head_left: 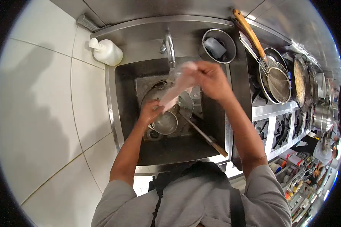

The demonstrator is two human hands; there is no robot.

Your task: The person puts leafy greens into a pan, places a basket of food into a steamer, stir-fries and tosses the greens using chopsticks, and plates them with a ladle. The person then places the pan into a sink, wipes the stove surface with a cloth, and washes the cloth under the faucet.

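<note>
Over the steel sink (130, 147), a pale pinkish, limp strip (173, 95) is stretched between my two hands, partly blurred. My left hand (152, 111) pinches its lower end, just above a small round bowl (165, 123). Its upper end is held by my right hand (212, 79), near the faucet (171, 49). Beneath the strip, a large round pan (147, 94) lies in the sink. A long tool with a wooden handle (218, 148) rests diagonally toward the sink's right front corner.
A white pump bottle (109, 53) stands at the back left. At the back right is a metal pot (231, 45) with a dark block inside. Further right, a strainer (279, 84) rests on a pan by the stove grates (280, 128).
</note>
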